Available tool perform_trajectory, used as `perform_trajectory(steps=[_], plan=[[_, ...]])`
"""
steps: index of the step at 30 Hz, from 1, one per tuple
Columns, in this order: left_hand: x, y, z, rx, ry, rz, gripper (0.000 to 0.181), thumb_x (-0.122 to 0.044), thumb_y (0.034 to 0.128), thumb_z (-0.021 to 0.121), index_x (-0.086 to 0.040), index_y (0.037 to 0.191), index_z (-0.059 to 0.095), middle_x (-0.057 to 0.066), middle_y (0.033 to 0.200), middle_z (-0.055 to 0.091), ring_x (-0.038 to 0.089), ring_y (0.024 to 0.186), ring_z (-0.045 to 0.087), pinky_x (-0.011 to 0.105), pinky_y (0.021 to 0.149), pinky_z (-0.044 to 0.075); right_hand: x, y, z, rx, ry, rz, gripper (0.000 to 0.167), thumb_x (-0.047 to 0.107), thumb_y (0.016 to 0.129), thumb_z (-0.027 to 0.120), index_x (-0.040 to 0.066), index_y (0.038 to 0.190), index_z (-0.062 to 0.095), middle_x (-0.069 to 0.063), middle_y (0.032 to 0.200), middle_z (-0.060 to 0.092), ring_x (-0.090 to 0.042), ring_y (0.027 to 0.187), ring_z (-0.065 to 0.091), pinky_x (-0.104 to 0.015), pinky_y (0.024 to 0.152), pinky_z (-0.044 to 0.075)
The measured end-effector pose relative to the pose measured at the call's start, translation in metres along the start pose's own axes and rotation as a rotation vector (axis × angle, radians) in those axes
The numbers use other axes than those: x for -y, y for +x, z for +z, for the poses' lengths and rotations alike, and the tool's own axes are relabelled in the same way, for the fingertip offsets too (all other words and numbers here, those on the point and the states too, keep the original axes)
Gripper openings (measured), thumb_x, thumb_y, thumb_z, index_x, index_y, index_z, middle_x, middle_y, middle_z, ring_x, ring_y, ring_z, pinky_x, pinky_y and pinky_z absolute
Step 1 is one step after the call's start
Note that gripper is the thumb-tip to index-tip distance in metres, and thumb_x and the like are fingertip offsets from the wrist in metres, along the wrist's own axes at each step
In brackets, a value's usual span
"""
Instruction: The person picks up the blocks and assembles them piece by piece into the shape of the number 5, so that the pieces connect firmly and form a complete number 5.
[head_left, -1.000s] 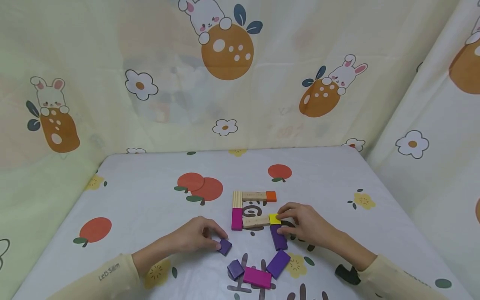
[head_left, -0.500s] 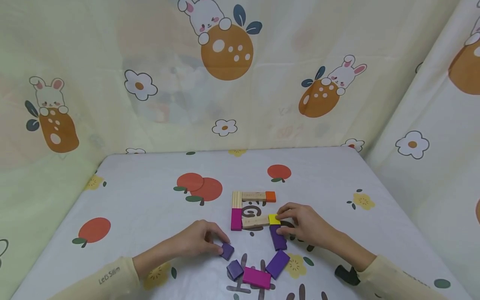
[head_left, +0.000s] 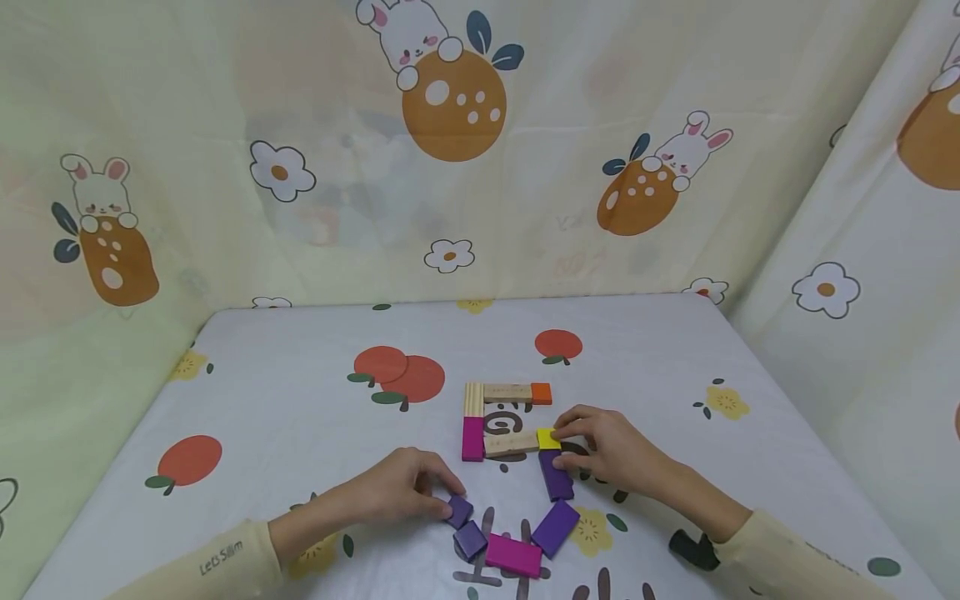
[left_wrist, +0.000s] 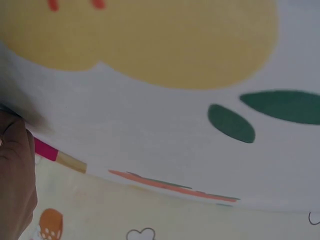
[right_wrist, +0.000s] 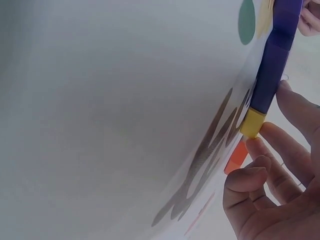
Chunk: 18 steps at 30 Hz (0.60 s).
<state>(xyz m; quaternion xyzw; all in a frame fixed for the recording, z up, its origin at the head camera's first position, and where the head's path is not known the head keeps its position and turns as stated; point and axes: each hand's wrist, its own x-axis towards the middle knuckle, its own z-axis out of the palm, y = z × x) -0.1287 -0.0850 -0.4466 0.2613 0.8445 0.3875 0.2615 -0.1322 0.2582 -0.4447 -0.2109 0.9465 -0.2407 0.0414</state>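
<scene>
My left hand point(head_left: 401, 483) pinches a small purple cube point(head_left: 460, 512) between thumb and fingers, on the table close against a second purple cube point(head_left: 471, 541). My right hand point(head_left: 611, 446) rests lightly at the curve's other side. Its fingertips touch the yellow cube point(right_wrist: 253, 123) and its thumb lies at the purple block point(right_wrist: 269, 80). In the head view, these belong to a line of blocks that runs through another purple block point(head_left: 556, 529) to a magenta block point(head_left: 514, 556). In the left wrist view, the left hand point(left_wrist: 16, 175) hides its cube.
Above, a wooden block point(head_left: 512, 443), an upright magenta block point(head_left: 473, 439), a pale striped wooden block point(head_left: 475, 399), another wooden block point(head_left: 508, 392) and an orange cube point(head_left: 542, 393) continue the line. A black object point(head_left: 694, 550) lies by the right sleeve. Printed cloth covers the table point(head_left: 300, 433).
My left hand has slid the purple cube right and toward the near side, up to the second purple cube. The right hand and the other blocks look unmoved.
</scene>
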Motion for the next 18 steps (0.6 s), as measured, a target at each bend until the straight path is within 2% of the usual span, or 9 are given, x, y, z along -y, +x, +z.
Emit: perform_trajectory(steps=[4, 12, 15, 18], plan=[[0.000, 0.000, 0.000, -0.001, 0.004, 0.001, 0.021, -0.011, 0.0896, 0.084, -0.019, 0.109, 0.083, -0.001, 0.097, 0.070, 0.012, 0.077, 0.052, 0.021, 0.066, 0.040, 0.000, 0.001, 0.001, 0.002, -0.008, 0.001, 0.034, 0.032, 0.086, 0.088, 0.013, 0.114, 0.083, 0.002, 0.119, 0.074, -0.022, 0.114, 0.069, -0.042, 0.096, 0.060], [0.001, 0.001, 0.000, -0.014, 0.011, 0.012, 0.020, -0.015, 0.0924, 0.082, -0.019, 0.112, 0.082, -0.002, 0.105, 0.074, 0.012, 0.079, 0.056, 0.021, 0.067, 0.044, -0.002, 0.001, 0.000, 0.011, -0.018, -0.010, 0.034, 0.033, 0.086, 0.088, 0.013, 0.114, 0.083, 0.001, 0.119, 0.074, -0.023, 0.115, 0.069, -0.045, 0.098, 0.060], [0.002, 0.002, -0.004, -0.053, 0.032, 0.040, 0.018, -0.020, 0.0958, 0.079, -0.019, 0.114, 0.082, -0.003, 0.109, 0.077, 0.010, 0.074, 0.059, 0.021, 0.066, 0.047, -0.002, 0.002, 0.000, 0.014, -0.026, -0.024, 0.035, 0.032, 0.087, 0.088, 0.012, 0.114, 0.083, 0.001, 0.119, 0.073, -0.024, 0.115, 0.070, -0.046, 0.100, 0.059], [0.003, 0.005, -0.010, -0.127, 0.079, 0.085, 0.018, -0.022, 0.0986, 0.075, -0.018, 0.115, 0.081, -0.004, 0.109, 0.077, 0.008, 0.074, 0.059, 0.022, 0.066, 0.049, -0.003, 0.002, -0.001, 0.020, -0.044, -0.039, 0.035, 0.032, 0.087, 0.087, 0.012, 0.115, 0.082, 0.000, 0.120, 0.073, -0.023, 0.114, 0.069, -0.045, 0.099, 0.059]])
